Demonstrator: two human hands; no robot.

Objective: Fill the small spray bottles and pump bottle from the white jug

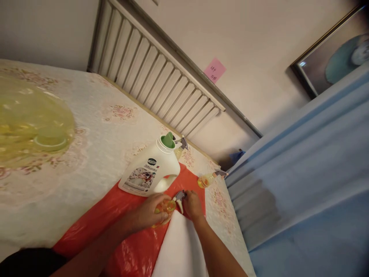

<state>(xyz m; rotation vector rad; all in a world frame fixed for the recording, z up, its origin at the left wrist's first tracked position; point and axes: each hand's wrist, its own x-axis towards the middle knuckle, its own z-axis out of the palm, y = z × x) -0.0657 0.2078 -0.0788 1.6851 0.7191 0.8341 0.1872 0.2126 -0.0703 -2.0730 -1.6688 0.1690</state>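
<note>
My left hand (pixel 151 211) is closed around a small clear bottle (pixel 165 209) of yellow liquid, tilted over the red plastic sheet. At the bottle's mouth, my right hand (pixel 192 204) grips a grey-and-white trigger spray head (pixel 180 197). Whether the head is screwed on or just resting at the neck, I cannot tell. Just beyond my left hand stands a white detergent jug (pixel 152 169) with a printed label and a green spout (pixel 167 140) in its mouth. Below my hands lies a white sheet-like piece (pixel 180 246), on the red plastic sheet (pixel 129 246).
Another spray bottle with yellow liquid (pixel 206 180) stands right of the jug; one more spray bottle (pixel 182 145) is partly hidden behind it. A large see-through yellow container (pixel 34 123) sits at left on the flowered tablecloth (pixel 98 146). A radiator (pixel 155 69) and blue curtain (pixel 302 173) border the table.
</note>
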